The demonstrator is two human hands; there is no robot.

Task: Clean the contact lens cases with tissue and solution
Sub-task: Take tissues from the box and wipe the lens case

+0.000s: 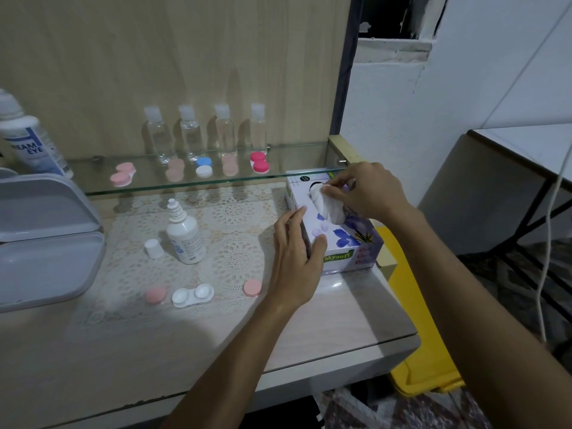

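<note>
A purple flowered tissue box [353,239] stands at the table's right side. My right hand [368,190] pinches the white tissue [328,205] sticking out of its slot. My left hand [295,258] holds the box's near left corner, thumb on top. An open white lens case [192,295] lies on the lace mat, with a pink cap [155,295] to its left and another pink cap [252,287] to its right. The uncapped solution bottle [185,233] stands upright behind them, its white cap [153,248] beside it.
A glass shelf [278,178] at the back carries several closed lens cases and several small clear bottles [192,134]. A large solution bottle [28,140] and a grey lidded container [46,236] sit at the left. A yellow bin [424,360] stands below the table's right edge.
</note>
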